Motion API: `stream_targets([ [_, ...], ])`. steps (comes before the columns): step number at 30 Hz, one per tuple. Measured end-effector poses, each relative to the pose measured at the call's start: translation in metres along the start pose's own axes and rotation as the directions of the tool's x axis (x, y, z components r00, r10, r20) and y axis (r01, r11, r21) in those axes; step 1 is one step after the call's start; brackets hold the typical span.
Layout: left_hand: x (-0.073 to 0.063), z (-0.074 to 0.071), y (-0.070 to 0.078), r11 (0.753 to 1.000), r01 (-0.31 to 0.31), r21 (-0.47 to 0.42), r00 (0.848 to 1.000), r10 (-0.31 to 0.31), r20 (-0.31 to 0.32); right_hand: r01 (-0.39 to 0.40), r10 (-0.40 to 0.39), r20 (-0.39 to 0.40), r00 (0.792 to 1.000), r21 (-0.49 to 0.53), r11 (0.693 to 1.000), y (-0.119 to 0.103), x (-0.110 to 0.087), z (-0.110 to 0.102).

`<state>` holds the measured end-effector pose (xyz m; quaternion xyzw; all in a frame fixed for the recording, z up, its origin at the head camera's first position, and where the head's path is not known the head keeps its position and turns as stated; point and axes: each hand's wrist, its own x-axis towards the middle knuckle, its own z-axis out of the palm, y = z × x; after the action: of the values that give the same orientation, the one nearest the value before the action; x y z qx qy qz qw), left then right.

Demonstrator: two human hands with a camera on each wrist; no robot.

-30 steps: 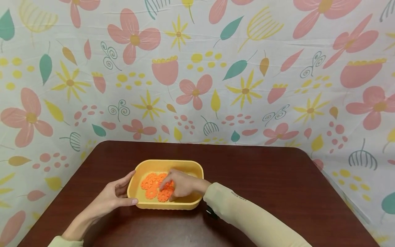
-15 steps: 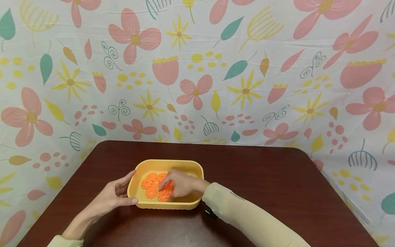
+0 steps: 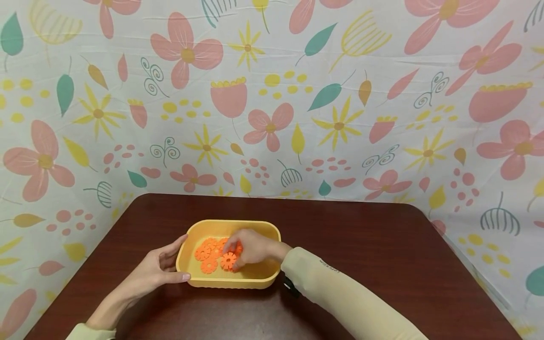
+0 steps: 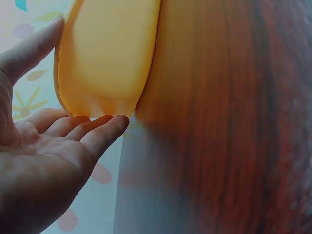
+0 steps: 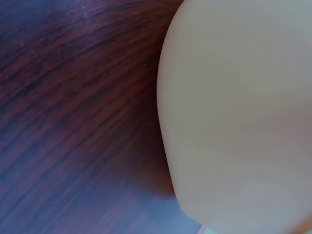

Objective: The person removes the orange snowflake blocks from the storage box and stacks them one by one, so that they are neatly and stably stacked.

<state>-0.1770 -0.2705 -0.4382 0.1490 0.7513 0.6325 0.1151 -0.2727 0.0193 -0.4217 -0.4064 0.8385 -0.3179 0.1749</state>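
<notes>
A yellow plastic container [image 3: 233,283] sits on the table, holding several orange notched, flower-shaped discs [image 3: 209,265]. My left hand [image 3: 155,271] grips its left end, thumb at the near corner and fingers toward the far one. In the left wrist view the left hand's fingertips [image 4: 119,122] touch the container's outer wall [image 4: 107,58]. My right hand [image 3: 251,248] reaches over the right rim, and its fingers hold one orange notched disc [image 3: 228,260] tilted up inside the container. The right hand partly covers other discs. No part of its fingers shows in the right wrist view.
The dark wooden table [image 3: 361,255] runs around the container. A floral cloth [image 3: 272,94] hangs behind and beside it. A pale rounded surface [image 5: 234,112] fills much of the right wrist view; I cannot tell what it is.
The right hand has risen slightly, and one orange notched disc has tilted up with its fingers. The left hand and the container stay where they were.
</notes>
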Motion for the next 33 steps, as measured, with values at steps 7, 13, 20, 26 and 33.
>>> stream_targets([
  [7,0.0,0.0009,0.0012,1.0,0.006,-0.005,1.0,-0.006,-0.005,-0.033,0.034,-0.022,0.999,0.057,0.998,0.0035,0.0009,-0.0036],
  [13,0.0004,0.001,0.0009,1.0,0.007,-0.01,1.0,-0.007,-0.004,-0.019,0.02,-0.02,1.0,0.045,0.999,0.0065,0.0005,-0.0051],
  [20,0.0006,0.0005,0.0005,1.0,0.004,-0.008,1.0,-0.004,-0.002,-0.012,0.013,-0.015,1.0,0.052,0.999,0.0073,-0.0007,-0.0052],
  [26,-0.0002,-0.0008,0.0024,1.0,0.001,-0.018,1.0,0.0,0.026,-0.017,0.018,-0.023,1.0,0.041,0.999,0.0081,-0.0019,-0.0059],
  [33,-0.0011,-0.0025,0.0029,0.999,-0.001,-0.032,0.999,0.002,0.048,-0.018,0.02,-0.032,0.999,0.054,0.998,0.0067,-0.0068,-0.0099],
])
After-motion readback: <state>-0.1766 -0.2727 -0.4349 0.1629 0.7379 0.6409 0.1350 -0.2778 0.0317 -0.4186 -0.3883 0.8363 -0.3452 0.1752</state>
